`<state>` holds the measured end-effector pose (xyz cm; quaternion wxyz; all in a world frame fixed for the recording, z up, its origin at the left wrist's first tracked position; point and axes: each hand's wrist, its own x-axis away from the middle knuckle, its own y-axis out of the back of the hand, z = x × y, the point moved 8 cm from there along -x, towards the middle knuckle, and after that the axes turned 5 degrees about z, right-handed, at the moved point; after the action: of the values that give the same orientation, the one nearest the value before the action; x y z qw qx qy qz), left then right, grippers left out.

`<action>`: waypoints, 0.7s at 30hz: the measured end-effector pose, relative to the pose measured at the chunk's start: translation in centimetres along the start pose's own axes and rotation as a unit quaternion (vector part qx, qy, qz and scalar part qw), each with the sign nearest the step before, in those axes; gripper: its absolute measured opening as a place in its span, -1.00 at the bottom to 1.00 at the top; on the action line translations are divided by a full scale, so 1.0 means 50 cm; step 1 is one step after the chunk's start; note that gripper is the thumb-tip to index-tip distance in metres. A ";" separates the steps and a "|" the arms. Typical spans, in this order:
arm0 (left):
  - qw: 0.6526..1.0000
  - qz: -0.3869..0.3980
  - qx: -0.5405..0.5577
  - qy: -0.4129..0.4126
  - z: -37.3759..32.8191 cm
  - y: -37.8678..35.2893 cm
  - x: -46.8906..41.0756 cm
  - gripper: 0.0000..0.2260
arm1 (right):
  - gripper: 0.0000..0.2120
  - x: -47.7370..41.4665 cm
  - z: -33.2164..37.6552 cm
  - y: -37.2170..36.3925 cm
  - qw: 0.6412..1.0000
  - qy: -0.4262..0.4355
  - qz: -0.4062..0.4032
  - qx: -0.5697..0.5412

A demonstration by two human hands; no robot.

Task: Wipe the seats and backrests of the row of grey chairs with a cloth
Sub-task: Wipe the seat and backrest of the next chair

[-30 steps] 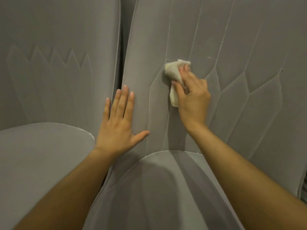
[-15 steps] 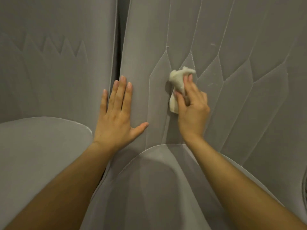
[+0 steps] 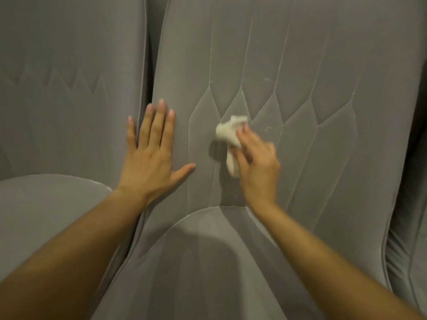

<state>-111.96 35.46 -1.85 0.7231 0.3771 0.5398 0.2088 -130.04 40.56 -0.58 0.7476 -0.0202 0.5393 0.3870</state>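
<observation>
1. One view, the head camera: caught mid-wipe, low on the backrest, just above the seat.
2. Gripped the cloth under the right hand, fingers curled over it, blurred. Braced with the left hand, flat, fingers straight, empty.
3. Lay bunched, long axis up the backrest, top end tipped slightly right.
4. Next, probably called for firm sweeps rightward across the remaining panels.

Two hands, one cloth, perhaps three chairs

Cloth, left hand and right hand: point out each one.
cloth (image 3: pixel 228 134), head view, on its bunched upper end.
left hand (image 3: pixel 150 162), head view, back of the hand.
right hand (image 3: pixel 258 168), head view, back of the hand.
</observation>
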 end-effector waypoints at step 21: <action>0.998 -0.066 -0.004 -0.008 -0.022 0.077 -0.194 -0.21 | -0.68 -0.317 0.035 0.080 0.989 0.033 -0.122 0.082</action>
<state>-115.81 31.36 7.02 0.7412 0.3394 0.5566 0.1602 -132.94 35.36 14.72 0.7704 -0.0375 0.5869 0.2462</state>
